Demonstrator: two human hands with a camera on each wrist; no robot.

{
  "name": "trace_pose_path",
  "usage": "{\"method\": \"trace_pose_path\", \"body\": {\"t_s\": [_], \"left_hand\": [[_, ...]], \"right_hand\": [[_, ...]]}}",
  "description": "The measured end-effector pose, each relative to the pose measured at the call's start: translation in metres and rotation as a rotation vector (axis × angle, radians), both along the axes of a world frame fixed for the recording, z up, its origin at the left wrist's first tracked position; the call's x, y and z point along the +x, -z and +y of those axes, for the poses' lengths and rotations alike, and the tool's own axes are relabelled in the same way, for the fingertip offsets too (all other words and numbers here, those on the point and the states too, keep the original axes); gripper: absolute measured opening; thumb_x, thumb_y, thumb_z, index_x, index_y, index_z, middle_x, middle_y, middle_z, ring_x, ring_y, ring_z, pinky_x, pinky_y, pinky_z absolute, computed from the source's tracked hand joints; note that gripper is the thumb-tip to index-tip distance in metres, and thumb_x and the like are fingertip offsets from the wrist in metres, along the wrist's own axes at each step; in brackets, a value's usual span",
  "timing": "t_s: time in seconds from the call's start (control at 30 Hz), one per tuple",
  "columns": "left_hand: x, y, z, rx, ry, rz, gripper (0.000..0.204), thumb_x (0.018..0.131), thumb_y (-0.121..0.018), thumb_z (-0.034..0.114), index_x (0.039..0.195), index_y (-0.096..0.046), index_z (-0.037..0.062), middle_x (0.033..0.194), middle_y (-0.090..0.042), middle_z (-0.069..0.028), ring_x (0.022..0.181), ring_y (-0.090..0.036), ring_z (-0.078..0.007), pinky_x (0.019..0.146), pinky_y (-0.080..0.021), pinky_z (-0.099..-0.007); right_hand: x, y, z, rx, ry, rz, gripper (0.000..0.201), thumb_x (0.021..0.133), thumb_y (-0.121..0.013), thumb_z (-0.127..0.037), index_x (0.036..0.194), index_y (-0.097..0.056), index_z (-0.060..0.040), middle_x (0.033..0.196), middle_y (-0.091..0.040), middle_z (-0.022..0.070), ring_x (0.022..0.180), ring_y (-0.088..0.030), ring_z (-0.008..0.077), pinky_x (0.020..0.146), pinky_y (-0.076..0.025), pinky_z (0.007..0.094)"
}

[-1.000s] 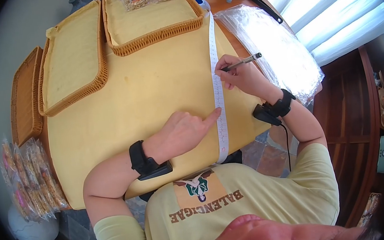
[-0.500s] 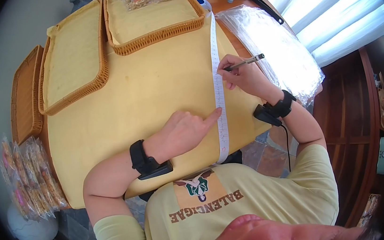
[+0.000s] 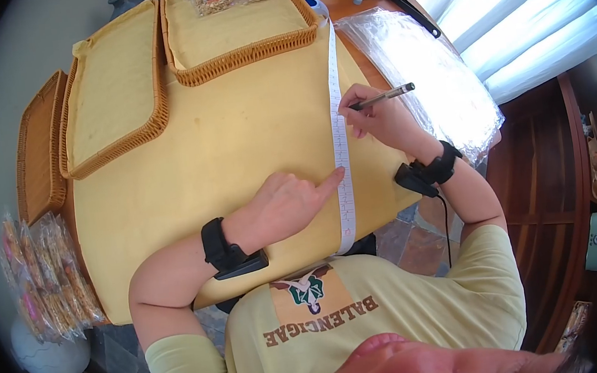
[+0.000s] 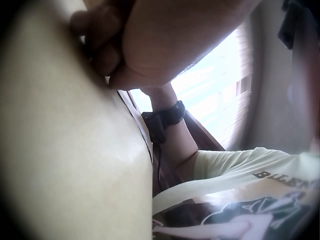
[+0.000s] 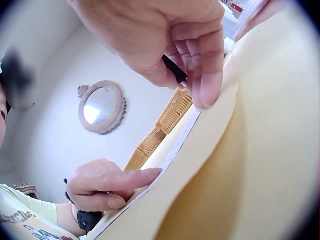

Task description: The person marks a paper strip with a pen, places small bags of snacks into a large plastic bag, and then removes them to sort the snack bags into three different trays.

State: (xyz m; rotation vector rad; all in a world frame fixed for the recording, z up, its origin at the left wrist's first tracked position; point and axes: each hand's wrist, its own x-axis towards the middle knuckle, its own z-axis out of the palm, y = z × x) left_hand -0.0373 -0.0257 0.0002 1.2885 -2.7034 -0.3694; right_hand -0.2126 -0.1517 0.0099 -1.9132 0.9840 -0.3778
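Observation:
A white measuring tape (image 3: 347, 203) runs front to back over a large pale yellow sheet (image 3: 220, 144) on the table. The index finger of my left hand (image 3: 278, 205) points straight and presses on the tape; its other fingers are curled under. Farther along the tape, my right hand (image 3: 379, 120) pinches a pen (image 3: 397, 91), black at the tip end. In the right wrist view the pen's tip (image 5: 181, 80) points down beside the fingertips, close to the tape's edge. The left wrist view shows the left hand's curled fingers (image 4: 105, 30) against the sheet.
Wicker trays (image 3: 164, 102), two with pale lining, stand at the back and left. Bagged snacks (image 3: 51, 277) lie at the left edge, more in the back tray. The tape's blue-and-white roll (image 3: 319, 7) sits at the far end. Clear plastic bags (image 3: 426, 76) lie right.
The pen's upper end has shifted slightly to the right, and the right hand with it by a little. The left hand stays on the tape.

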Motion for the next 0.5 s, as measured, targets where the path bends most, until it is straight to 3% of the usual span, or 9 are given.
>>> {"method": "trace_pose_path", "body": {"t_s": [0.17,0.37,0.43,0.5], "left_hand": [[-0.0001,0.0009,0.0000,-0.003,0.002,0.003,0.059,0.068,-0.046,0.004,0.126,-0.033,0.0047,0.047,-0.047,-0.0069,0.039,-0.048,-0.0219,0.037,-0.038,-0.0323],[0.0002,-0.0008,-0.0005,0.001,0.005,0.002,0.059,0.069,-0.046,0.004,0.126,-0.033,0.0045,0.047,-0.047,-0.0070,0.039,-0.049,-0.0219,0.037,-0.038,-0.0323],[0.0000,-0.0029,0.0000,-0.033,0.010,-0.001,0.048,0.071,-0.045,0.007,0.118,-0.041,-0.0002,0.045,-0.048,-0.0059,0.040,-0.052,-0.0205,0.039,-0.041,-0.0316],[-0.0002,-0.0026,0.0001,-0.037,0.009,0.004,0.048,0.071,-0.045,0.007,0.118,-0.041,-0.0002,0.045,-0.048,-0.0059,0.040,-0.052,-0.0205,0.039,-0.041,-0.0315]], "right_hand": [[0.0022,0.0028,-0.0070,-0.126,0.011,-0.039,0.007,0.082,-0.055,-0.010,0.083,-0.053,-0.0031,0.068,-0.053,-0.0007,0.057,-0.052,0.0042,0.048,-0.042,0.0175],[0.0051,0.0043,-0.0102,-0.108,0.041,0.049,0.009,0.082,-0.056,-0.013,0.084,-0.053,-0.0046,0.068,-0.053,-0.0011,0.057,-0.052,0.0041,0.049,-0.042,0.0175],[0.0052,0.0050,-0.0106,-0.115,0.037,0.056,0.009,0.082,-0.056,-0.013,0.083,-0.053,-0.0044,0.068,-0.053,-0.0010,0.057,-0.052,0.0041,0.049,-0.042,0.0174],[0.0047,0.0062,-0.0113,-0.121,0.035,0.063,0.009,0.081,-0.056,-0.012,0.083,-0.053,-0.0042,0.068,-0.053,-0.0010,0.057,-0.051,0.0041,0.049,-0.042,0.0174]]}}
